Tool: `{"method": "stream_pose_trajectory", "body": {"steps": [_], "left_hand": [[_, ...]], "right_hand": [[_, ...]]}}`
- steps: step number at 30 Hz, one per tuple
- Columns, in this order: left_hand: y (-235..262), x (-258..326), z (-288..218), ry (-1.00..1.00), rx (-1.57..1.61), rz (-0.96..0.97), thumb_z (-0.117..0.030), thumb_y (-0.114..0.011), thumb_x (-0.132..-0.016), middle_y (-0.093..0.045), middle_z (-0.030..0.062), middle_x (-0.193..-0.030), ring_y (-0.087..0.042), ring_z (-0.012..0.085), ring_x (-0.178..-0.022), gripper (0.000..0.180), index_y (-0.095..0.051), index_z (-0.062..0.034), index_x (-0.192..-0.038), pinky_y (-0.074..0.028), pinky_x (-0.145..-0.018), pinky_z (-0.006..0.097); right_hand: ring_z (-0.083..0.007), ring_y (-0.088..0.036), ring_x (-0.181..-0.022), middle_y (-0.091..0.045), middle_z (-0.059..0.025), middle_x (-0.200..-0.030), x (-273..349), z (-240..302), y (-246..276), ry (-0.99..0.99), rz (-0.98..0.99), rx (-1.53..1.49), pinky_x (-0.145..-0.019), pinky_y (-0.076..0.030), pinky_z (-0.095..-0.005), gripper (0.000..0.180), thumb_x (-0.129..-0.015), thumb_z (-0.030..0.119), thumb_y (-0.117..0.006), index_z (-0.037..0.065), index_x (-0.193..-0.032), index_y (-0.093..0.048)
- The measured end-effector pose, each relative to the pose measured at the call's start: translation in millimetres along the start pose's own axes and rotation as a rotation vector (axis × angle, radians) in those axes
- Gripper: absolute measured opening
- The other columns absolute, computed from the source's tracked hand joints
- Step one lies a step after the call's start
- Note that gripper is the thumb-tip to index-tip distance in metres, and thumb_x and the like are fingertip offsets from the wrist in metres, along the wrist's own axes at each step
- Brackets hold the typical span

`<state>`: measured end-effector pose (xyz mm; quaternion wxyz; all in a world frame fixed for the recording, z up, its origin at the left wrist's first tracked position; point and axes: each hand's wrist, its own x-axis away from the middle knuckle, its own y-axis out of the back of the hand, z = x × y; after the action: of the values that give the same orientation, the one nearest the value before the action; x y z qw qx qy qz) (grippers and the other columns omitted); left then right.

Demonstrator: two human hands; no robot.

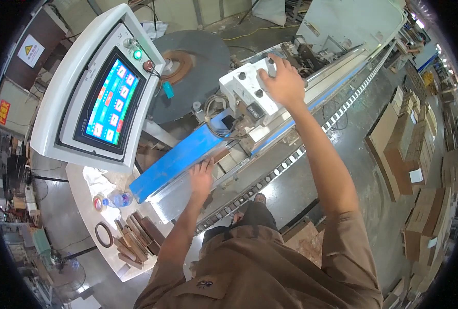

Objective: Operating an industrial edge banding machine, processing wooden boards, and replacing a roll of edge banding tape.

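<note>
My right hand rests over the far end of a white machine housing, thumb and fingers spread. Its fingertips lie beside a black knob at the housing's top edge; whether they touch it I cannot tell. My left hand lies nearly flat, fingers stretched, on the feed bed beside a long blue guard. Just beyond those fingertips a brown wooden strip shows, partly under the guard. A chain conveyor runs along the near side of the machine.
A control panel with a lit touchscreen stands at the left. Below it, a table bears a plastic bottle, a tape roll, a brown ring and several wood offcuts. Behind is a grey disc with coiled edging. Stacked boards stand right.
</note>
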<state>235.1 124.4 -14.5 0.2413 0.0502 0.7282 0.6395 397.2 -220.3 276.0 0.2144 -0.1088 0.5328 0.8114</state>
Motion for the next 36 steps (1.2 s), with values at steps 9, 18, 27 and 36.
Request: {"method": "stream_pose_trajectory", "body": {"steps": [9, 18, 27, 36], "left_hand": [[-12.8, -13.8, -24.6, 0.094, 0.039, 0.016, -0.012, -0.066, -0.088, -0.067, -0.0012, -0.134, -0.059, 0.0258, -0.114, 0.059, -0.064, -0.0202, -0.147, -0.045, -0.100, 0.048], [-30.2, -70.0, -74.8, 0.087, 0.095, -0.072, -0.015, -0.069, -0.087, -0.067, 0.0004, -0.117, -0.058, 0.0249, -0.109, 0.035, -0.076, -0.0145, -0.121, -0.041, -0.093, 0.047], [-18.1, -63.4, -68.5, 0.316, 0.153, -0.284, -0.024, -0.075, -0.088, -0.065, 0.0029, -0.105, -0.059, 0.0253, -0.105, 0.022, -0.075, -0.0147, -0.108, -0.040, -0.094, 0.047], [68.4, 149.6, 42.7, 0.645, -0.030, -0.263, -0.020, -0.078, -0.086, -0.067, 0.0007, -0.105, -0.063, 0.0280, -0.105, 0.026, -0.072, -0.0191, -0.111, -0.043, -0.095, 0.050]], "right_hand": [[-0.0389, -0.064, -0.125, -0.066, -0.0164, -0.138, 4.1, 9.5, 0.9, -0.035, 0.064, 0.002, -0.105, -0.053, -0.0493, 0.068, -0.092, 0.053, -0.067, 0.017, -0.148, -0.058], [-0.0374, -0.063, -0.127, -0.064, -0.0158, -0.140, 2.8, 7.5, 2.3, -0.007, 0.077, 0.002, -0.108, -0.051, -0.0488, 0.069, -0.094, 0.051, -0.067, 0.015, -0.151, -0.055], [-0.0408, -0.062, -0.130, -0.064, -0.0204, -0.141, -4.2, -0.2, -19.4, 0.026, 0.040, -0.014, -0.108, -0.050, -0.0535, 0.072, -0.092, 0.055, -0.069, 0.017, -0.151, -0.056], [-0.0393, -0.056, -0.141, -0.058, -0.0222, -0.153, -31.8, -66.6, -28.5, 0.134, 0.130, -0.117, -0.115, -0.043, -0.0455, 0.070, -0.101, 0.054, -0.064, 0.009, -0.154, -0.055]]}}
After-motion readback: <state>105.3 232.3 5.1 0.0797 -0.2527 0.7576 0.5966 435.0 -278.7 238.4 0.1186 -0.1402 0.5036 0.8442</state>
